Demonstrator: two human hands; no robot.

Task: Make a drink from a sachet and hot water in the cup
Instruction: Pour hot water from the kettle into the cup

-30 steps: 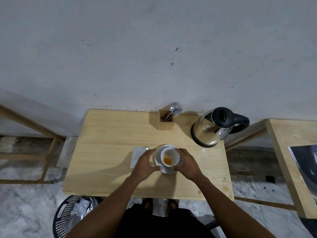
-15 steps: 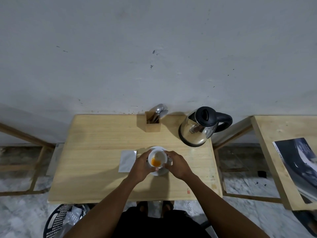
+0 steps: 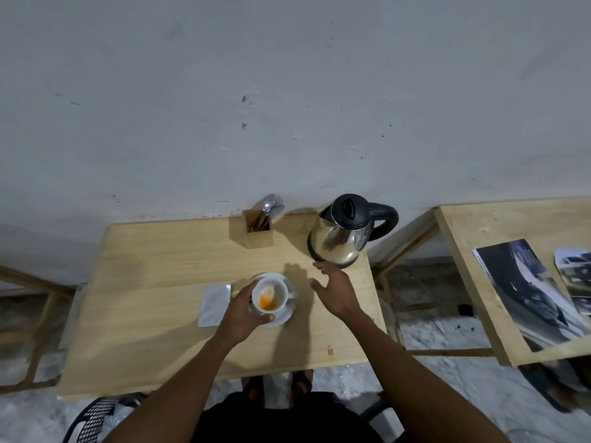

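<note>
- The right hand has just left the cup, where it was resting half a second ago, and is now reaching toward the kettle.
- Its fingers are spreading open and holding nothing; the fingertips are hovering just short of the kettle's base.
- The left hand is staying on the cup, its fingers curling round the near and left wall to steady it.
- The cup is sitting on a saucer near the middle of the tabletop, with orange powder lying in the bottom.
- The powder being in suggests the sachet step is done, and pouring hot water is likely coming next.
- A silvery sachet is lying flat just left of the saucer; whether it is emptied cannot be told from this blurry view.
- The kettle is standing at the far right corner, close to the tabletop's right edge, its handle pointing right, over that edge.
- A wooden box of cutlery is standing at the far edge against the wall, left of the kettle.
- Bare wood is lying open between kettle and cup, giving a clear path for the pour.
- Plenty of free room is also showing on the left half and along the near edge.
</note>
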